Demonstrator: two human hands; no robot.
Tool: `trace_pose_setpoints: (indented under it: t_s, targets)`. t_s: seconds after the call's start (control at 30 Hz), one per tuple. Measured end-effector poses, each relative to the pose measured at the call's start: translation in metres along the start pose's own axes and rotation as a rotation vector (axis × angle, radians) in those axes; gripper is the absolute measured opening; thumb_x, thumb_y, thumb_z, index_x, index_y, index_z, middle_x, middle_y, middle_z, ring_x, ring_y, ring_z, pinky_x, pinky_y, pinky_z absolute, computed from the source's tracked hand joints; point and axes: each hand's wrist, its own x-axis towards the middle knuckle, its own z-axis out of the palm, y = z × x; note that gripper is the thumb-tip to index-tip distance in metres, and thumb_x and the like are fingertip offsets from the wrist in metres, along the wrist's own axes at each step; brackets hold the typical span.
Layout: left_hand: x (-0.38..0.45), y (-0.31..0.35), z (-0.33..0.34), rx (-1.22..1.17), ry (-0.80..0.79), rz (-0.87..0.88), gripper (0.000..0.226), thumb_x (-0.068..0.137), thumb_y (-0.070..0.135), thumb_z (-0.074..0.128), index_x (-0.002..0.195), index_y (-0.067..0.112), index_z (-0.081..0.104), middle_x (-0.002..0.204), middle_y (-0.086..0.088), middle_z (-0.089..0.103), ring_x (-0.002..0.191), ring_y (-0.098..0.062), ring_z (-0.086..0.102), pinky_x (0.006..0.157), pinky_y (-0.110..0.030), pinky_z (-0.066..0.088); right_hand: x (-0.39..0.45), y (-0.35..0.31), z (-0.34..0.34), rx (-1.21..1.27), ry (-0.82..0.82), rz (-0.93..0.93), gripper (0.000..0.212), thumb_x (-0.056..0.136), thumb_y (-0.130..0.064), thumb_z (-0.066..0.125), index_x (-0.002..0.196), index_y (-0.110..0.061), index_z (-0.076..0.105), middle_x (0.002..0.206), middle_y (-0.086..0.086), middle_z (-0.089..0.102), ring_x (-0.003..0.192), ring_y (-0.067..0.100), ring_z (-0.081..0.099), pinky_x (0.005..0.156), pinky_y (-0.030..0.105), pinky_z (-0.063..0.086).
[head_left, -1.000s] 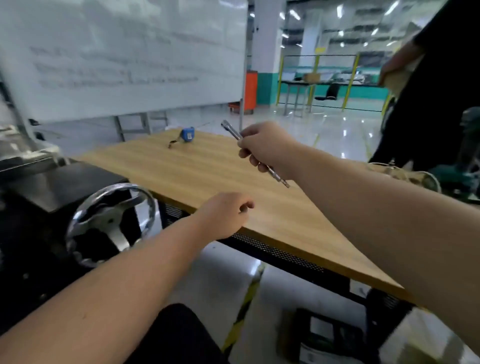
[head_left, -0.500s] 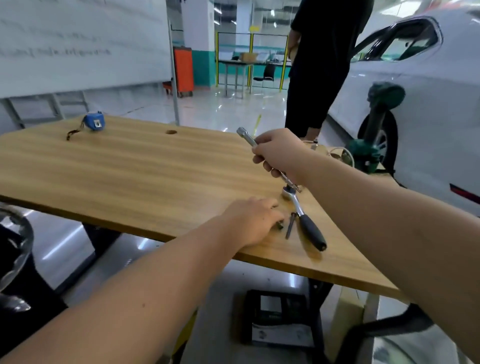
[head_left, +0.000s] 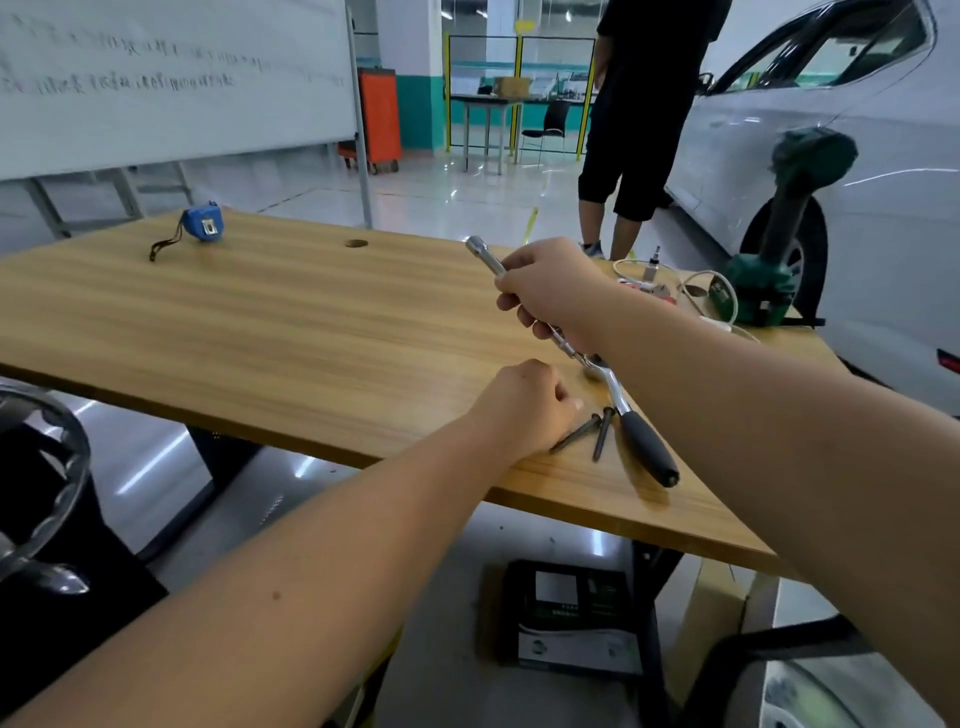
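My right hand (head_left: 553, 291) grips a silver socket extension bar (head_left: 480, 254) above the wooden table (head_left: 291, 332). The bar slants down, and its lower end is at the head of a ratchet wrench (head_left: 647, 444) with a black handle that lies on the table. Two dark bolts (head_left: 589, 434) lie beside the wrench handle. My left hand (head_left: 519, 405) rests on the table just left of the bolts. Its fingers are curled, and nothing shows in them.
A blue tape measure (head_left: 205, 226) sits at the table's far left. Green power tools (head_left: 779, 249) and white cables stand at the far right corner. A person in black (head_left: 639, 119) stands beyond the table beside a white car (head_left: 857, 171). A whiteboard (head_left: 171, 78) stands behind.
The view swung right, from a steering wheel to the table's right end. My left hand reached the table by the bolts and curled its fingers. My right hand kept the bar and lowered it to the ratchet.
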Motion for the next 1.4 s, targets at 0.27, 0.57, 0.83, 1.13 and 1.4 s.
trace_pose_setpoints:
  t_s: [0.27,0.57,0.83,1.13,1.4]
  targets:
    - [-0.031,-0.035,-0.032,-0.337,-0.064,-0.141,0.003,0.102,0.026,0.063,0.1,0.026,0.062,0.086,-0.001,0.076,0.066,-0.006,0.068,0.063,-0.019,0.057,-0.01,-0.025,0.028,0.073,-0.053,-0.049,0.02,0.1,-0.006,0.053,0.117,-0.008,0.064,0.08,0.007,0.066,0.054,0.014,0.048,0.041,0.022,0.038]
    - [-0.124,-0.108,-0.119,-0.222,0.131,-0.18,0.017,0.102,0.017,0.057,0.09,0.027,0.062,0.086,0.007,0.074,0.075,-0.002,0.07,0.066,-0.017,0.051,-0.043,-0.117,0.16,0.255,-0.322,-0.246,0.02,0.099,-0.007,0.057,0.088,-0.024,0.059,0.074,0.005,0.067,0.049,0.012,0.049,0.041,0.024,0.039]
    - [-0.277,-0.174,-0.243,-0.606,0.752,-0.448,0.03,0.1,0.003,0.051,0.078,0.023,0.059,0.066,0.005,0.068,0.059,-0.014,0.062,0.051,-0.023,0.043,-0.115,-0.235,0.308,0.5,-0.657,-0.273,0.016,0.099,-0.006,0.054,0.089,-0.016,0.061,0.071,0.006,0.061,0.048,0.014,0.042,0.043,0.023,0.032]
    - [-0.442,-0.183,-0.325,-0.127,1.167,-0.599,0.023,0.097,0.008,0.057,0.086,0.027,0.062,0.085,-0.003,0.075,0.074,-0.017,0.074,0.061,-0.035,0.058,-0.217,-0.348,0.405,0.737,-0.97,-0.306,0.019,0.093,0.001,0.051,0.077,-0.007,0.06,0.066,0.008,0.06,0.04,0.014,0.045,0.037,0.021,0.032]
    - [-0.544,-0.203,-0.385,0.151,1.316,-0.774,0.021,0.098,0.019,0.067,0.097,0.038,0.058,0.102,0.013,0.071,0.093,-0.004,0.068,0.074,-0.021,0.049,-0.26,-0.411,0.458,0.811,-1.097,-0.414,0.016,0.105,-0.01,0.046,0.095,-0.015,0.057,0.08,0.004,0.059,0.054,0.012,0.046,0.048,0.026,0.039]
